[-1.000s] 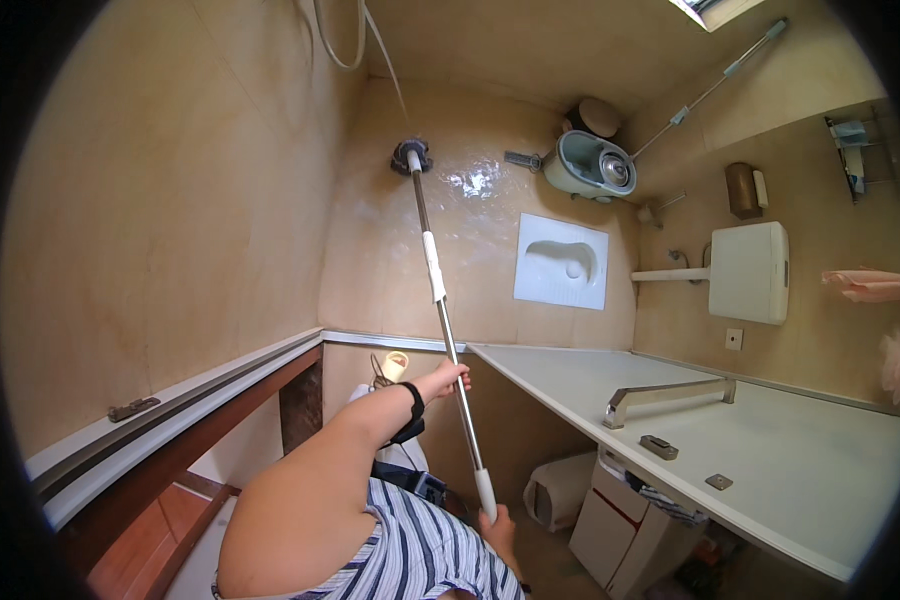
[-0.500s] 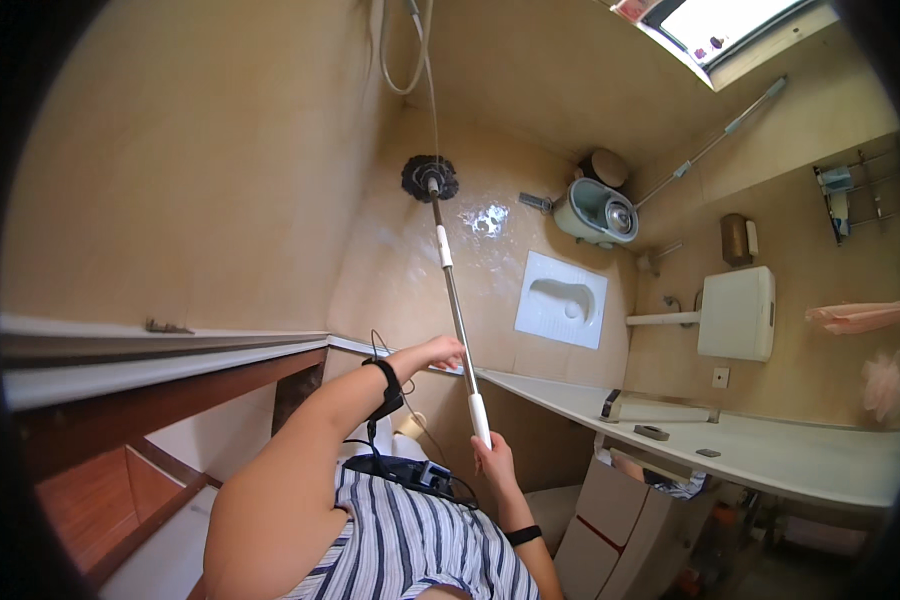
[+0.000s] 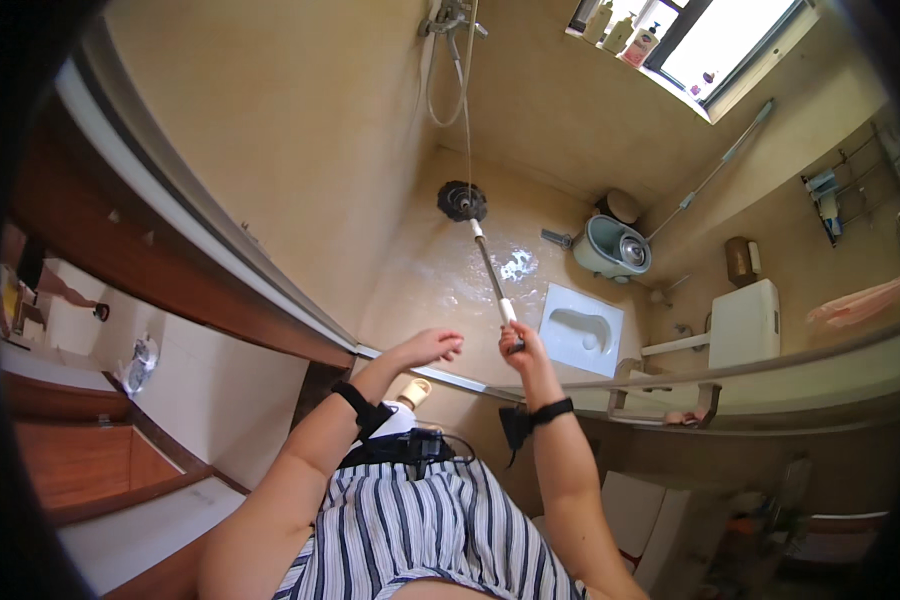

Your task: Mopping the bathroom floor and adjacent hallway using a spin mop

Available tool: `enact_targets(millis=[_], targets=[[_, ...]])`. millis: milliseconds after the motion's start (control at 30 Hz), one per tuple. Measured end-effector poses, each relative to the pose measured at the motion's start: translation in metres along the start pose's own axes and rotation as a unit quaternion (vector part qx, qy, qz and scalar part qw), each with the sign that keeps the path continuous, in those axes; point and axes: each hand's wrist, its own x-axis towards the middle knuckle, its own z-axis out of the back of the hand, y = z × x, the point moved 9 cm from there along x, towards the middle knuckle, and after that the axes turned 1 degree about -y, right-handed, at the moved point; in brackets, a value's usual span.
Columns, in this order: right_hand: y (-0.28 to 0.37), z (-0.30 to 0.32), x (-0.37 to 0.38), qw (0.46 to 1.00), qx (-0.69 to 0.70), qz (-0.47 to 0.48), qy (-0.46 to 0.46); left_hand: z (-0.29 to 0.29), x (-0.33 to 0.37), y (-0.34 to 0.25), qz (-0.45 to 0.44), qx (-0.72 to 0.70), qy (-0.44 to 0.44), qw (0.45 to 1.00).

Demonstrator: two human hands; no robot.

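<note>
My right hand [image 3: 523, 347] is wrapped round the white grip at the near end of a mop [image 3: 487, 262], thumb along it. The mop's metal pole slants away to a dark, round, fringed head [image 3: 462, 202] that rests on the wet, shiny floor [image 3: 440, 275]. To the left of the grip, my left hand [image 3: 432, 346] hovers empty over the floor by the door sill, fingers loosely bent and apart from the mop. Both wrists wear black bands.
A white squat toilet [image 3: 615, 325] lies right of the mop. Beyond it stand a grey-green mop bucket [image 3: 595, 262] and a brown bin [image 3: 625, 207]; another pole [image 3: 715, 175] leans behind. A shower hose [image 3: 432, 100] hangs at the back. A raised sill [image 3: 470, 382] crosses before me.
My left hand has come away from the pole. My right hand has moved forward with the grip, and the mop's pole looks shorter. The view has shifted, showing more of the window and doorway.
</note>
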Motion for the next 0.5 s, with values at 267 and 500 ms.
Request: enact_targets(millis=[267,500], targets=[[-0.057,0.09,-0.056,1.0,-0.014,0.006,-0.017,0.046,-0.186,0.0,-0.006,-0.099,-0.221,0.97],[-0.094,0.143,-0.114,0.998,0.061,-0.018,0.024,0.043,-0.232,0.036,0.036,-0.129,-0.256,0.957]])
